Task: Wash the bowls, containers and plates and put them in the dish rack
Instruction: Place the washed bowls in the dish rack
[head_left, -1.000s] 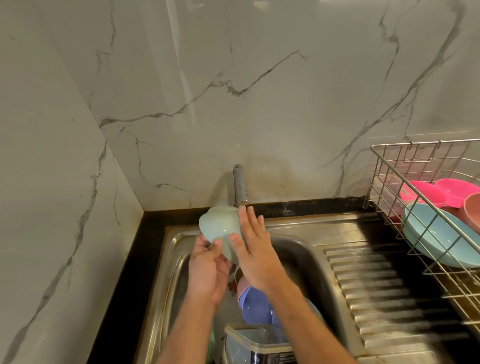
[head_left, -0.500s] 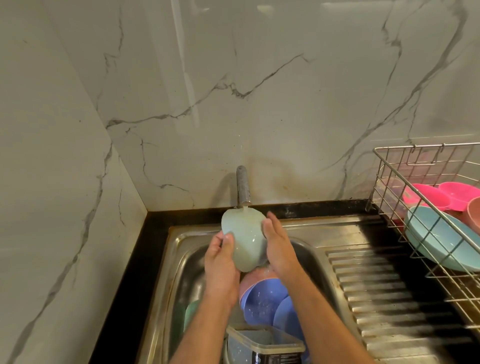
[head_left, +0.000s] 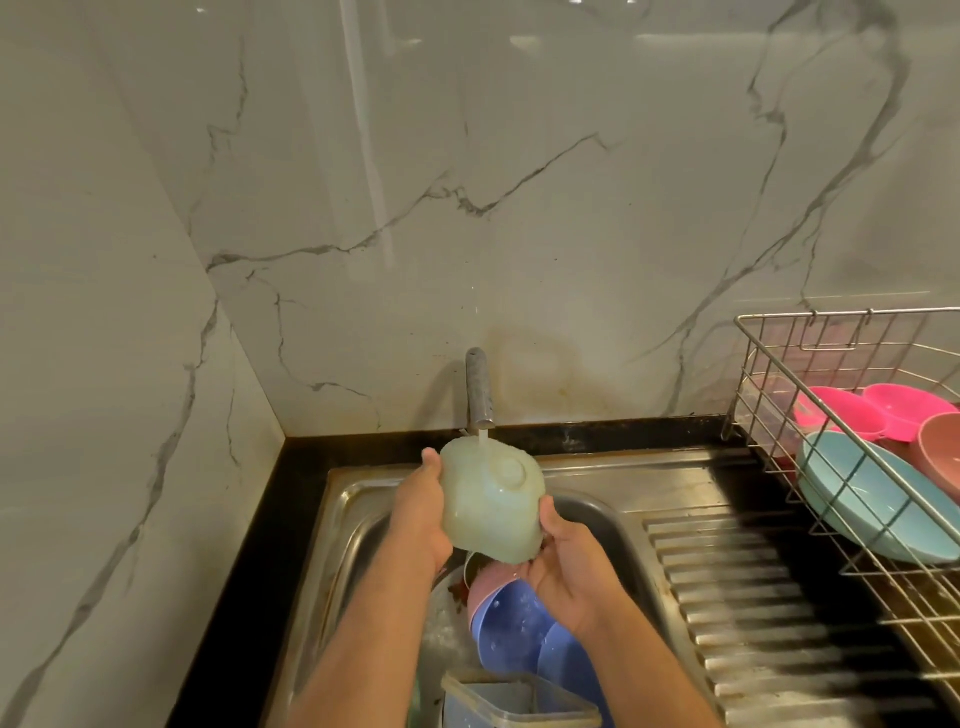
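Pale green plastic is what the bowl (head_left: 491, 506) held over the sink (head_left: 644, 499) is made of, and it is turned upside down, with its round foot ring facing up and toward the camera and its opening facing down toward the basin. It is tilted, the far edge raised under the tap (head_left: 478, 387) and the near edge dropped toward the right; a thin stream of water lands on that far edge. The bowl is gripped on its left side by the left hand (head_left: 421, 512), thumb on the outside near the far rim and the other fingers hidden behind it. It is cupped from below at its near right edge by the right hand (head_left: 566, 577), whose fingers are curled under the rim. Below the hands, blue bowls (head_left: 524, 631) are stacked on a pink one in the basin, and a clear container (head_left: 514, 701) stands at the near edge. On the right, past the ribbed draining board, a wire dish rack (head_left: 852, 467) holds a light blue plate (head_left: 872, 499) leaning on edge, with pink dishes (head_left: 878, 415) behind it.
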